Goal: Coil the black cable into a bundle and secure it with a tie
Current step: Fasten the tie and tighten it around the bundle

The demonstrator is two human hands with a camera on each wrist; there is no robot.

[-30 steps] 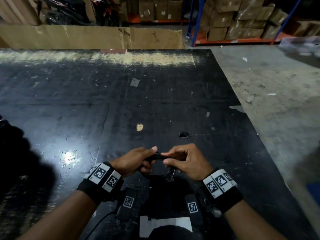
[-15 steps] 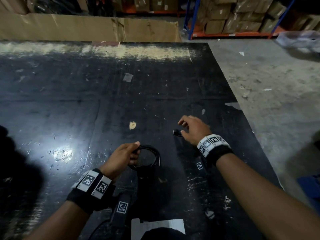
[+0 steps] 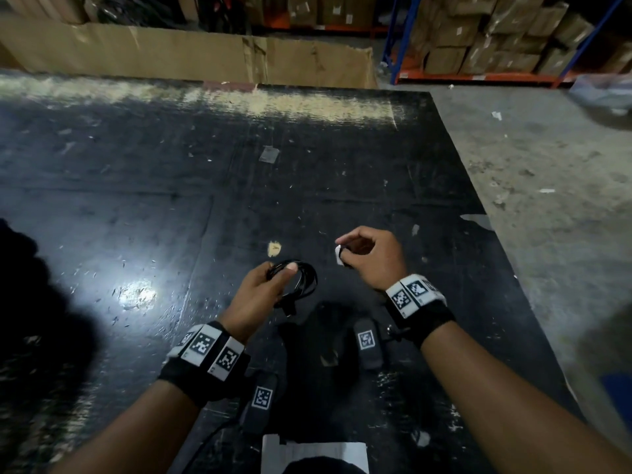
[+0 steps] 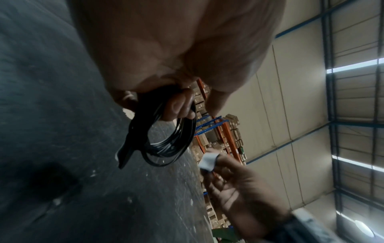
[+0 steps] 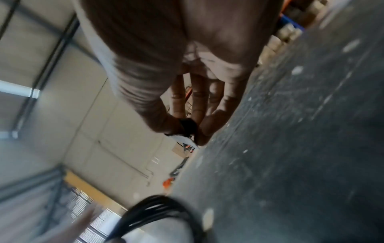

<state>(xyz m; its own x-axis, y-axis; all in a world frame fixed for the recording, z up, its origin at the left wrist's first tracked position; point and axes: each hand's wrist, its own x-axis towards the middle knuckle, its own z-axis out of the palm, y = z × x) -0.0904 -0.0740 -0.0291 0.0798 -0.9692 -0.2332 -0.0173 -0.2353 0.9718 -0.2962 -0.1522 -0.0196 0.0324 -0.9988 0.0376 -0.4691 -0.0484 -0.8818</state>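
Observation:
The black cable point(image 3: 304, 278) is wound into a round coil of several loops, and my left hand point(image 3: 263, 289) grips it at its left side, thumb on top, just above the black table point(image 3: 171, 200). In the left wrist view the coil point(image 4: 166, 144) hangs below my curled fingers with a flat black plug end sticking out. To the right, my right hand point(image 3: 369, 258) pinches a small tie point(image 3: 339, 254), black with a white tag, between thumb and fingers. The right wrist view shows the tie point(image 5: 187, 131) at my fingertips and the coil point(image 5: 166, 212) blurred at the bottom.
A wide black scuffed tabletop stretches ahead, with a small tan scrap point(image 3: 274, 248) beyond the coil. Flattened cardboard point(image 3: 191, 53) stands along the far edge. Concrete floor point(image 3: 547, 186) lies off the right edge, with shelves of boxes point(image 3: 496, 32) behind.
My right hand let go of the coil, reached right to a small black piece on the table, and now holds the tie lifted. The left hand keeps gripping the coil.

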